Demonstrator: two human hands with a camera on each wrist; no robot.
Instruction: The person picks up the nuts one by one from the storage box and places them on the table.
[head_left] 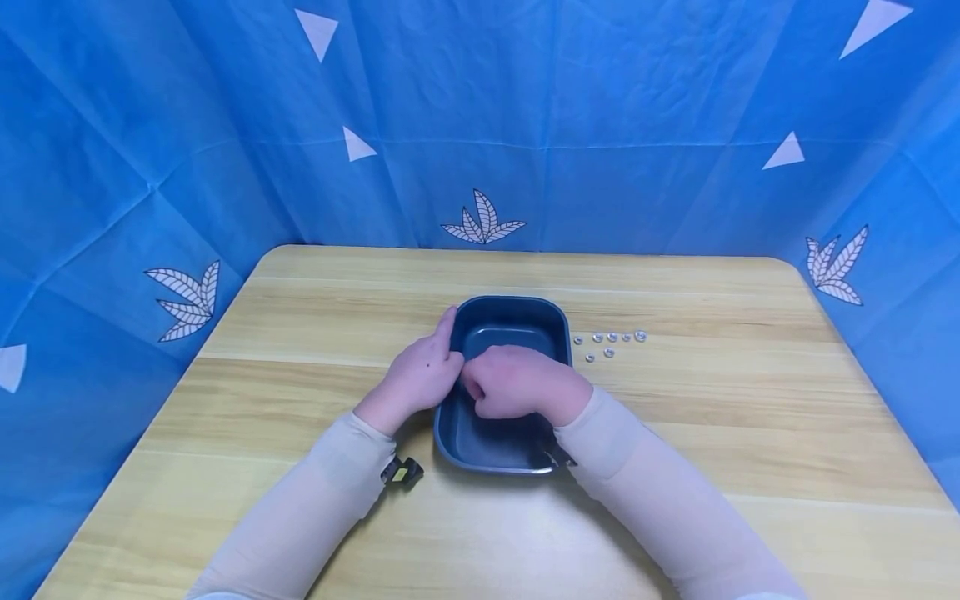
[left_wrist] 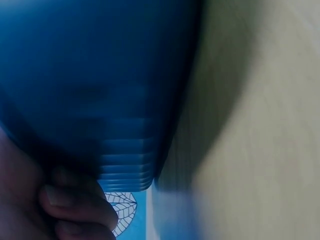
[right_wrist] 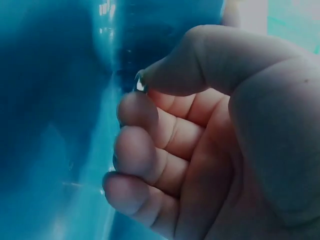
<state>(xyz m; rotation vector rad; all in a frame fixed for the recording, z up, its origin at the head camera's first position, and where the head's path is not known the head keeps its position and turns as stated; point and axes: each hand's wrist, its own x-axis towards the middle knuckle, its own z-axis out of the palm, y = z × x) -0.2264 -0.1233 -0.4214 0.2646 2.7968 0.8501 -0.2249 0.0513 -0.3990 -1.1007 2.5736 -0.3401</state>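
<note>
A deep dark-blue rectangular basin with rounded corners [head_left: 491,454] stands on the table. My left hand [head_left: 422,372] grips its left wall, with the thumb at the rim and the index finger pointing along it. In the left wrist view, the other fingers [left_wrist: 75,205] curl against the outside of the basin. My right hand [head_left: 517,382] is over the basin's inside, near the left wall. Between its thumb and index fingertip it pinches a small shiny ring-like metal piece [right_wrist: 140,82]; most of the piece is hidden, and its exact kind cannot be told.
Several small round silvery pieces [head_left: 612,337] lie in two loose rows just right of the basin. Underneath is a pale wooden table [head_left: 750,383]. A blue cloth backdrop [head_left: 600,167] with white leaf and triangle prints surrounds the table's back and sides.
</note>
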